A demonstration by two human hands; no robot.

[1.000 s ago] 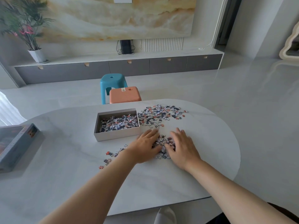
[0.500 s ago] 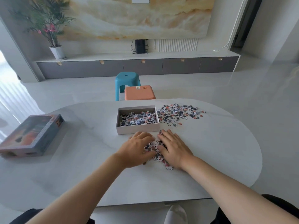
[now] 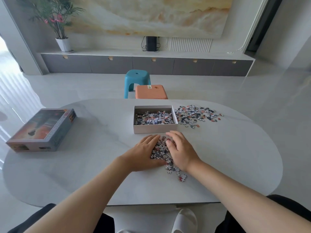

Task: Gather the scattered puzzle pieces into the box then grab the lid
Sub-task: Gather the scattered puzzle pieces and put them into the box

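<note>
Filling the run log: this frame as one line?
phase: gathering | left hand: flat against near pile | right hand: cupped against same pile | box: partly filled | far pile: loose, right of box | lid: untouched, far left

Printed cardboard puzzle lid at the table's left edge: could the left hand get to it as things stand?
Probably yes. Only bare white tabletop lies between the left hand and the printed cardboard lid, though that hand rests against a pile of puzzle pieces.

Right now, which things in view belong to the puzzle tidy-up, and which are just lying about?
Job: box, heap between left hand and right hand, scattered pieces right of box, lid.
Lying about: blue stool, orange stool, plant.
</note>
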